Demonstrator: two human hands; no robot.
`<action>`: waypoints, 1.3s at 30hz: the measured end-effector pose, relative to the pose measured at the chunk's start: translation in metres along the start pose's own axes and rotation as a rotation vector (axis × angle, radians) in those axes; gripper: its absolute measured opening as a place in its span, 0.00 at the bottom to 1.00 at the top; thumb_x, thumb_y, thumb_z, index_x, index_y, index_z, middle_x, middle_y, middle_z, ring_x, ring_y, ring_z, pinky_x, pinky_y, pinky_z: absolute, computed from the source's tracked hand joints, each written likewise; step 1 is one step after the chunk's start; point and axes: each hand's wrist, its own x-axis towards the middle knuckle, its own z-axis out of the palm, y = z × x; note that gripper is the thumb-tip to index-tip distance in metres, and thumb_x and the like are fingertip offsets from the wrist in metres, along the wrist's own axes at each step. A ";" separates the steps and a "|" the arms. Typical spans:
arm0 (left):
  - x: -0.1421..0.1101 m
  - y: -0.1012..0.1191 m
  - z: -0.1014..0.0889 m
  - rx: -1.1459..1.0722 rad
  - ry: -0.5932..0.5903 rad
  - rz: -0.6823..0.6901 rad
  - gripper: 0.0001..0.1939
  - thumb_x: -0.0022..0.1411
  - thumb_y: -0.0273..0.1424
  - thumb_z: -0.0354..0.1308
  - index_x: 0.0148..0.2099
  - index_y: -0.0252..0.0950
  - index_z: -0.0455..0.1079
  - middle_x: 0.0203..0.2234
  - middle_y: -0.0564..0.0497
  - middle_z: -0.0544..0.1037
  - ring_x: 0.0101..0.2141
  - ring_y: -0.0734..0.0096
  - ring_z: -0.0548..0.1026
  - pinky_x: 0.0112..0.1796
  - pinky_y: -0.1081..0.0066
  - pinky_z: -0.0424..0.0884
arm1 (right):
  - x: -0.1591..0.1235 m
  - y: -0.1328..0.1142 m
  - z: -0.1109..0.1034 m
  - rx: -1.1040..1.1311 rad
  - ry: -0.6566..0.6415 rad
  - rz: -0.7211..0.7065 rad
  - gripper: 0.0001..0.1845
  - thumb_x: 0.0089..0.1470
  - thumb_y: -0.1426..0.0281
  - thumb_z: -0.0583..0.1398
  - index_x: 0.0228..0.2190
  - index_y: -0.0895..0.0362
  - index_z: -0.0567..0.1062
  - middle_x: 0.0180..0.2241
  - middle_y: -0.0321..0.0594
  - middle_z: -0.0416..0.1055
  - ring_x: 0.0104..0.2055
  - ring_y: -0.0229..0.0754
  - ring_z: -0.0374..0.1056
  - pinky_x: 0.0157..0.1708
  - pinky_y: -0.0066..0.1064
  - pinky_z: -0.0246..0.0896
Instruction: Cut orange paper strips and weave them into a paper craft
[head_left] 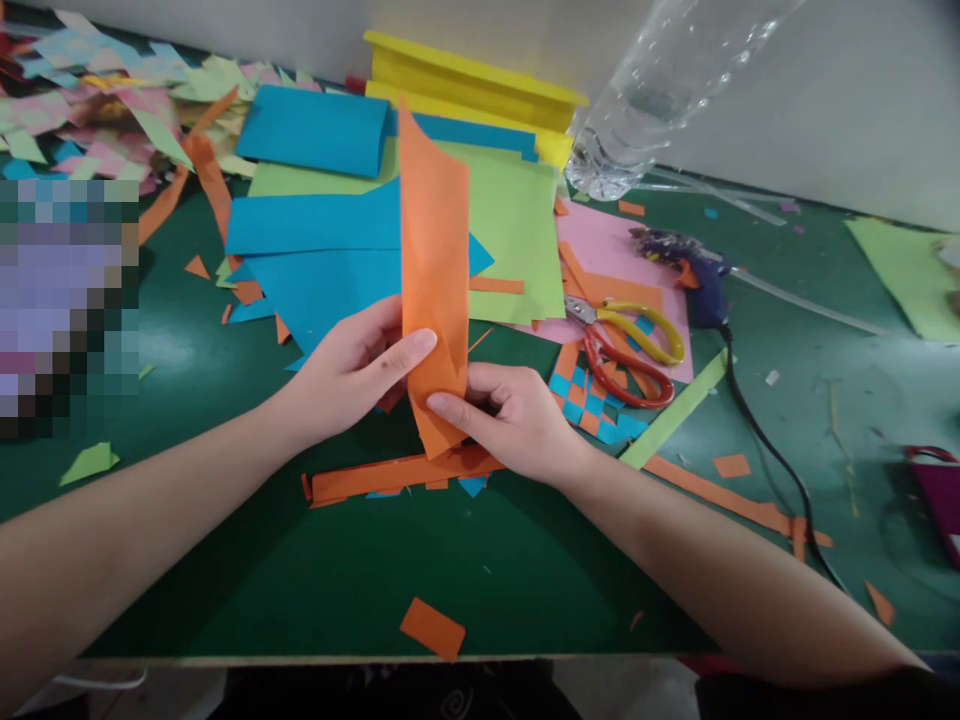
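Observation:
Both my hands hold a folded orange paper sheet (433, 260) upright over the green table (360, 570). My left hand (352, 372) pinches its lower left edge, thumb across the front. My right hand (510, 420) grips the bottom corner from the right, fingers curled round it. Under my hands lie orange paper strips (390, 475). Blue sheets (322, 250) and a light green sheet (510, 220) lie behind the orange sheet.
Scissors (630, 345) with red and yellow handles lie on pink paper at the right, beside a blue-orange woven square (592, 405). A glue gun (697, 275) with a black cord, a clear plastic bottle (645, 100), a yellow box (472, 90) and paper scraps at far left.

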 end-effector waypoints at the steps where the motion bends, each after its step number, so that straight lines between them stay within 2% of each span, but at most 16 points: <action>1: 0.000 0.000 0.000 0.006 -0.015 0.002 0.13 0.68 0.43 0.51 0.44 0.38 0.65 0.25 0.54 0.71 0.18 0.77 0.67 0.17 0.78 0.66 | 0.001 0.000 0.000 0.054 0.017 -0.002 0.15 0.57 0.59 0.61 0.31 0.58 0.76 0.25 0.34 0.69 0.25 0.32 0.61 0.22 0.25 0.57; 5: 0.000 0.003 0.001 0.050 -0.066 0.073 0.11 0.66 0.41 0.52 0.38 0.38 0.62 0.23 0.55 0.69 0.19 0.76 0.66 0.19 0.76 0.64 | 0.004 0.002 0.002 0.273 0.158 -0.010 0.14 0.55 0.58 0.63 0.36 0.57 0.78 0.33 0.38 0.77 0.32 0.39 0.72 0.30 0.30 0.70; 8: 0.000 0.006 0.001 0.123 -0.081 0.125 0.12 0.65 0.41 0.52 0.34 0.37 0.62 0.20 0.56 0.66 0.19 0.76 0.64 0.20 0.76 0.61 | 0.005 0.003 0.003 0.296 0.261 -0.072 0.14 0.54 0.58 0.65 0.35 0.56 0.78 0.35 0.39 0.78 0.37 0.41 0.74 0.36 0.33 0.72; 10: 0.000 0.008 0.001 0.186 -0.104 0.134 0.15 0.65 0.41 0.52 0.30 0.37 0.61 0.19 0.56 0.66 0.19 0.77 0.63 0.20 0.76 0.59 | 0.005 0.003 0.002 0.271 0.285 -0.105 0.13 0.53 0.58 0.65 0.34 0.56 0.78 0.35 0.39 0.78 0.36 0.41 0.73 0.37 0.34 0.71; 15: 0.001 0.006 0.000 0.294 -0.148 0.146 0.18 0.63 0.41 0.55 0.25 0.36 0.61 0.17 0.57 0.66 0.18 0.79 0.61 0.20 0.77 0.56 | 0.007 0.003 0.002 0.235 0.295 -0.086 0.15 0.52 0.56 0.65 0.32 0.55 0.78 0.33 0.38 0.78 0.34 0.40 0.73 0.36 0.34 0.71; 19: 0.002 0.004 0.002 0.303 -0.136 0.180 0.17 0.61 0.39 0.59 0.24 0.36 0.62 0.16 0.59 0.64 0.18 0.79 0.60 0.20 0.77 0.55 | 0.008 0.003 0.001 0.252 0.292 -0.089 0.15 0.52 0.55 0.65 0.33 0.55 0.78 0.33 0.38 0.78 0.36 0.41 0.73 0.38 0.34 0.71; 24: 0.003 0.001 0.002 0.282 -0.112 0.165 0.18 0.62 0.40 0.58 0.23 0.36 0.62 0.16 0.58 0.65 0.18 0.79 0.61 0.21 0.77 0.56 | 0.007 0.001 -0.001 0.212 0.279 -0.074 0.17 0.54 0.54 0.63 0.34 0.56 0.77 0.34 0.38 0.77 0.36 0.39 0.72 0.37 0.32 0.69; 30: 0.003 -0.002 0.000 0.314 -0.131 0.128 0.18 0.63 0.42 0.56 0.26 0.36 0.63 0.20 0.55 0.70 0.21 0.76 0.66 0.23 0.76 0.59 | 0.006 0.003 -0.002 0.276 0.228 -0.061 0.18 0.56 0.54 0.62 0.35 0.56 0.77 0.30 0.37 0.73 0.31 0.37 0.67 0.31 0.30 0.66; 39: 0.004 0.002 0.001 0.316 -0.136 0.181 0.20 0.63 0.40 0.56 0.23 0.36 0.59 0.16 0.59 0.62 0.18 0.79 0.59 0.21 0.76 0.54 | 0.006 0.002 -0.002 0.247 0.225 -0.036 0.19 0.56 0.52 0.61 0.34 0.57 0.76 0.28 0.35 0.70 0.27 0.35 0.63 0.27 0.29 0.61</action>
